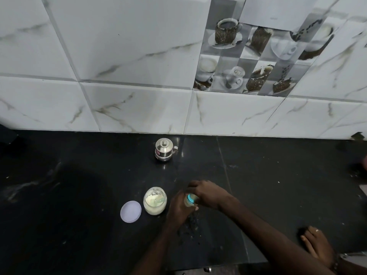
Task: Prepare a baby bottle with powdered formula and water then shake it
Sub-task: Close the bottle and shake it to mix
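Looks down from the head view onto a black table [79, 195] that runs back to a tiled wall [119, 56]. Holds the baby bottle [189, 202] near the front middle of the table, between both hands; cannot tell whether its base touches the surface or whether it stands quite upright. Grips its body from the left side with the left hand [176, 211], fingers [178, 199] curled round it and hiding most of it. Covers its top with the right hand [207, 193], fingers bent down over the part above the teal ring [191, 197]; cannot tell what lies beneath them.

Just left of the left hand, not touching it: an open glass jar [155, 201] with pale powder inside. Just beside the jar, on its left: a round lilac lid [130, 211], flat on the table. Farther back, close to the wall and well apart from the hands: a small steel pot [163, 149] with a knobbed cover on. At the lower right, near the table's front edge: a third hand [315, 243], ring on one finger, lying loose and holding nothing. On the wall to the upper right: a tile panel [248, 56] printed with coffee cups.
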The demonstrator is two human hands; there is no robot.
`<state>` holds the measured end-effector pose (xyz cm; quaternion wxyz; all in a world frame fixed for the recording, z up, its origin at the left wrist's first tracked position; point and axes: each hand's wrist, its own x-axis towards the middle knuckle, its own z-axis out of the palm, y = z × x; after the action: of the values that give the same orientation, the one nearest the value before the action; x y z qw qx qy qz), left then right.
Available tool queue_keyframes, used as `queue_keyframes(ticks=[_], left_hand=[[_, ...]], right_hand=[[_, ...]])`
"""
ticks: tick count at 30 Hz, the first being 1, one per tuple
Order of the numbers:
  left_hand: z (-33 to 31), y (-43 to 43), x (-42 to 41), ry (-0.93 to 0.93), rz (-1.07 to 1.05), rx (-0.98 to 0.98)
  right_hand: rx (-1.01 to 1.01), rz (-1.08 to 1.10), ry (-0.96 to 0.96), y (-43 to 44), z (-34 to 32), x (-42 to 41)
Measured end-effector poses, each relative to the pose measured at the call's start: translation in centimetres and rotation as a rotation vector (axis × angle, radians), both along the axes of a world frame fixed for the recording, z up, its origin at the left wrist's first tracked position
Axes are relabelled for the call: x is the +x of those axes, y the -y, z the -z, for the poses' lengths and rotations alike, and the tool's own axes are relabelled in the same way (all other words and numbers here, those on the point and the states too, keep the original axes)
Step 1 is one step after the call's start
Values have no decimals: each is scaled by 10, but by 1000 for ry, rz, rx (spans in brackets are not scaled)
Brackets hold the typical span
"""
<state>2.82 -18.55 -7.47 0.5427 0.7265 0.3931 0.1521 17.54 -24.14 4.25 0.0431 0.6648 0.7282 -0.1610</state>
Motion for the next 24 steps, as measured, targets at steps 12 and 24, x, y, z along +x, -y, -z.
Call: queue_keyframes(ticks=[12, 24], left_hand=[[-10, -6, -2, -57, 30, 18], [-27, 0, -2, -126, 34, 24]], right_hand=[[67, -246, -94, -4, -5, 11], [-32, 204, 65, 1, -4, -15]])
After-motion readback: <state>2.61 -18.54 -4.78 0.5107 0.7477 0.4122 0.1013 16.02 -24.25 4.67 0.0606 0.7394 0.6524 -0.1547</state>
